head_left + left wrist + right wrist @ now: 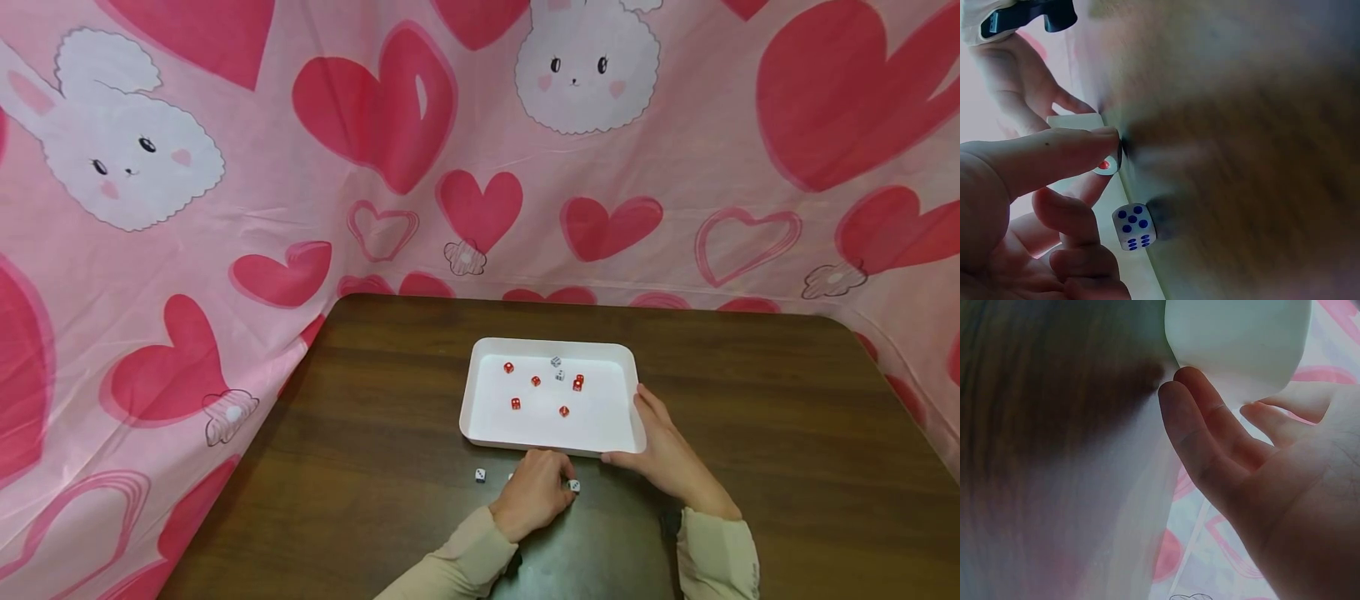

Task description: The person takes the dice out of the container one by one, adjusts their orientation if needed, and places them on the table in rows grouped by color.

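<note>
My left hand (532, 493) is over the table just in front of a shallow white tray (475, 392). Thumb and a finger of it pinch a white die (573, 486), whose red pip shows in the left wrist view. A second white die (1134, 226) with blue pips stands beyond those fingers. My right hand (671, 454) touches the tray's near right corner, thumb at the front wall and fairly straight fingers along the right side. Inside the tray lie several red dice (516, 403) and two whitish dice (559, 376).
Left of my left hand, a white die (480, 475) lies on the dark wooden table (375, 400); another is mostly hidden by the hand. A pink cloth (525, 167) with hearts and rabbits hangs behind and beside the table.
</note>
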{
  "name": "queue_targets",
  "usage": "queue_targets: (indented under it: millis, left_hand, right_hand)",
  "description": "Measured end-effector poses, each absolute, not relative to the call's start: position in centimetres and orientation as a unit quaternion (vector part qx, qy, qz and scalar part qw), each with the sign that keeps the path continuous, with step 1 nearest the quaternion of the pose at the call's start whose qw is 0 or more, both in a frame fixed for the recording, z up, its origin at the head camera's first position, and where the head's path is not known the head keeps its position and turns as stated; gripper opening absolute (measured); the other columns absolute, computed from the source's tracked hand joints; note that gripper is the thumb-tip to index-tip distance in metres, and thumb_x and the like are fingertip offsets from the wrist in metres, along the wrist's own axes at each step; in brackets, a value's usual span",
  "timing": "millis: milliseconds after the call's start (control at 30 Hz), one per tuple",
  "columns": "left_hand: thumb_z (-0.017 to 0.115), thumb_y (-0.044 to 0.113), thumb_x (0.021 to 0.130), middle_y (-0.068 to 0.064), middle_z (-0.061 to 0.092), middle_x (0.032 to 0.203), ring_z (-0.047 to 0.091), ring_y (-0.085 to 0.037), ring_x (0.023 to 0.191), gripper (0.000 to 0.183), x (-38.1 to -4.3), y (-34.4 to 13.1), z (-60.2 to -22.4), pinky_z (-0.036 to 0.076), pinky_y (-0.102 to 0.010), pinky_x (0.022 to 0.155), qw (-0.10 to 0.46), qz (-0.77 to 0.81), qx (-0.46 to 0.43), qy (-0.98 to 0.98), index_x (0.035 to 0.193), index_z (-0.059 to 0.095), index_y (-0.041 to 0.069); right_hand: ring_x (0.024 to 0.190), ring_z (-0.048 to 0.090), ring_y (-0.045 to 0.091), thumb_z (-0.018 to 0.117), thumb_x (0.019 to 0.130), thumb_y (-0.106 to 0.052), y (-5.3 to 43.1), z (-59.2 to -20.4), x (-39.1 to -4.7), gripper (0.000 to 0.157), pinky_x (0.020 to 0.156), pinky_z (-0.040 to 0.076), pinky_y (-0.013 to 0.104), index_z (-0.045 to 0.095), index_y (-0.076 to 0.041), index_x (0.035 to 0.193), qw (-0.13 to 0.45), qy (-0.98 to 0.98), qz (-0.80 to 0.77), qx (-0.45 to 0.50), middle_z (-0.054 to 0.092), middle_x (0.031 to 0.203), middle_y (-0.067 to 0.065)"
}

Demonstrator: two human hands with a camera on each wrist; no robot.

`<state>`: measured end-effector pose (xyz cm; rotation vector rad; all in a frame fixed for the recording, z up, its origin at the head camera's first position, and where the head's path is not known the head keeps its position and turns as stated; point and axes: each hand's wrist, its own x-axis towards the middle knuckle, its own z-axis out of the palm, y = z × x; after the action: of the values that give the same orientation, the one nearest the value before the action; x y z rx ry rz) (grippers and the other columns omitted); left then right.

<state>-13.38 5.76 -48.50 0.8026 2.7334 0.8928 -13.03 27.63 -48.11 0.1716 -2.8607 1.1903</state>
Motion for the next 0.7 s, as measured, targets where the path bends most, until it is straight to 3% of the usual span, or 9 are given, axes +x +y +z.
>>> queue_targets:
  millis: [700]
  left_hand:
    - [0.081,0.008,0.070,0.007,0.065,0.066,0.058,-0.008,0.066,0.013,-13.41,5.71,-48.46,0.046,-0.019,0.063,0.091,0.289,0.254,0.918,0.080,0.072,0.011]
  right_hand:
    - [0.135,0.025,0.046,0.084,0.071,-0.037,27.71,-47.99,-13.08,0.102,0.100,0.033,0.069,0.028,0.002,0.147,0.000,-0.920,0.390,0.046,0.015,0.154,0.028]
